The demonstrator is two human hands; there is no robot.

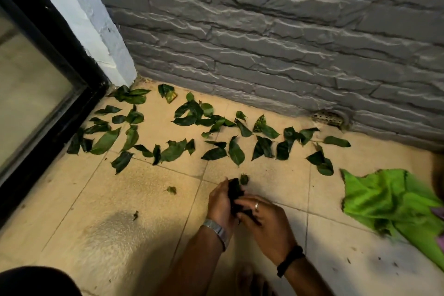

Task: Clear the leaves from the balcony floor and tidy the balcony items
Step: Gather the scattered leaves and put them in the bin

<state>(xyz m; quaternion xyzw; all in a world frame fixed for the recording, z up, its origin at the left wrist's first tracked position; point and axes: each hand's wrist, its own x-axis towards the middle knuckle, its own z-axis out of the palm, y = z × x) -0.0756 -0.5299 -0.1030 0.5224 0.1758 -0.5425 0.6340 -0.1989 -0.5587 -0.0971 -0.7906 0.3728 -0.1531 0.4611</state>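
Several dark green leaves (236, 151) lie scattered over the beige tiled floor (149, 199) along the foot of the grey stone wall (276, 43), from the black door frame on the left to near the drain. My left hand (219, 202), with a metal watch on the wrist, and my right hand (269, 221), with a ring and a dark wristband, meet low in the middle. Together they clasp a dark bunch of gathered leaves (236, 191). A small leaf (244, 178) sits just above that bunch; two tiny scraps lie to the left.
A bright green cloth (389, 202) lies crumpled on the floor at right. A black-framed glass door (31, 94) runs down the left side. A perforated drain cover (328, 118) sits at the wall's base. My bare foot (249, 279) shows at the bottom edge.
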